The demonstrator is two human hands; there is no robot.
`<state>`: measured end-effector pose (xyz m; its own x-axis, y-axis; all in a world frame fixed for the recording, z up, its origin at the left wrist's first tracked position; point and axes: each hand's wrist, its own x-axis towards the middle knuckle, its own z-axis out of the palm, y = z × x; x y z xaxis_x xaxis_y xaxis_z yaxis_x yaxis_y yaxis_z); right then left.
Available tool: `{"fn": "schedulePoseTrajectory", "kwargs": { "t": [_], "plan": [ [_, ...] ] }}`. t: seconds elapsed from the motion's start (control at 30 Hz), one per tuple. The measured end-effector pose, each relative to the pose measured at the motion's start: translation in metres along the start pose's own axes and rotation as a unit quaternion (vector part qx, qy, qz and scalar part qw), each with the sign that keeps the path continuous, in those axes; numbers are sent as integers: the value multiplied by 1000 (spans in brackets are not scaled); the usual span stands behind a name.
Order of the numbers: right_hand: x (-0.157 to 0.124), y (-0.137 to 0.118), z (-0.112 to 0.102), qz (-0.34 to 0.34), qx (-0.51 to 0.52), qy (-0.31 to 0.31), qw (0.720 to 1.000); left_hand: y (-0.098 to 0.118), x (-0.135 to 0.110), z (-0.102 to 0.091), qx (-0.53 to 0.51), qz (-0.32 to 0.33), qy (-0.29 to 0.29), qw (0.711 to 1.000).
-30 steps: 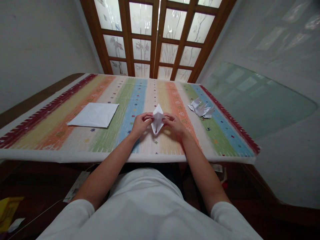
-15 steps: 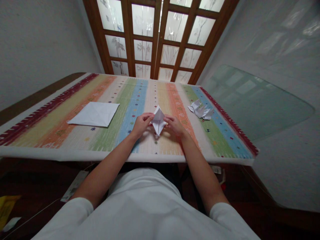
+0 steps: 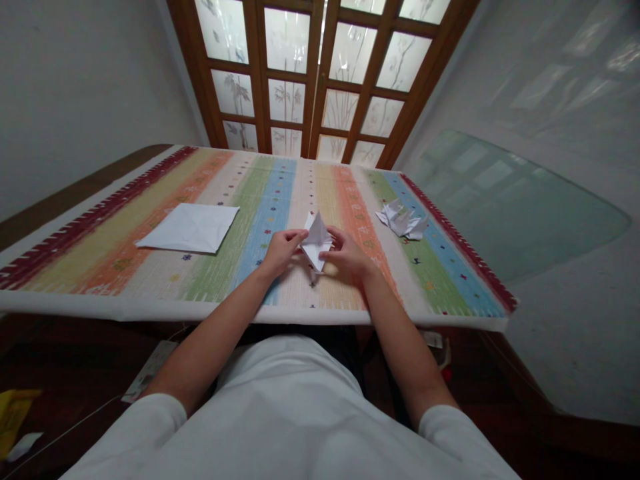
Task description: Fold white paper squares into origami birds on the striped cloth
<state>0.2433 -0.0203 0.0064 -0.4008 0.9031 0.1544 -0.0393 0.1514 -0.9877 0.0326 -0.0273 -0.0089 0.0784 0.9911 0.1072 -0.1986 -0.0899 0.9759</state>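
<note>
A small folded white paper shape [image 3: 317, 241], pointed at top and bottom, is held just above a striped, many-coloured cloth [image 3: 150, 267] that covers the table. My left hand [image 3: 280, 251] pinches its left edge with thumb and fingers. My right hand [image 3: 347, 253] grips its right side, fingers curled round the paper. Both forearms reach in from the near table edge.
A flat white sheet of paper [image 3: 190, 228] lies on the cloth to the left. A few finished folded white paper figures [image 3: 403, 220] sit to the right. Wooden doors with frosted glass panes [image 3: 320, 73] stand behind the table. A yellow item [image 3: 13, 413] lies on the floor at lower left.
The paper shape has tilted and turned slightly between my hands. My right hand has shifted a little lower and closer round it. The view has moved slightly.
</note>
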Motion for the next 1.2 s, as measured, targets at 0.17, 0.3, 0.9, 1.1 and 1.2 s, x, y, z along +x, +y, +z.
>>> {"fn": "schedulePoseTrajectory", "kwargs": {
  "t": [0.17, 0.3, 0.9, 1.1, 1.2],
  "plan": [
    [-2, 6, 6, 15, 45, -1, 999, 2, 2, -3, -23, 31, 51, 998],
    [-2, 11, 11, 59, 79, -41, 994, 2, 5, -6, -12, 79, 72, 994],
    [9, 13, 6, 24, 45, 53, 997, 1, 8, -12, 151, 214, 165, 951],
    [8, 18, 9, 46, 118, 18, 992, 2, 5, -9, 168, 248, 170, 939],
    [8, 17, 9, 35, 119, 23, 992, -1, 8, -11, 150, 252, 172, 940]
  ]
}}
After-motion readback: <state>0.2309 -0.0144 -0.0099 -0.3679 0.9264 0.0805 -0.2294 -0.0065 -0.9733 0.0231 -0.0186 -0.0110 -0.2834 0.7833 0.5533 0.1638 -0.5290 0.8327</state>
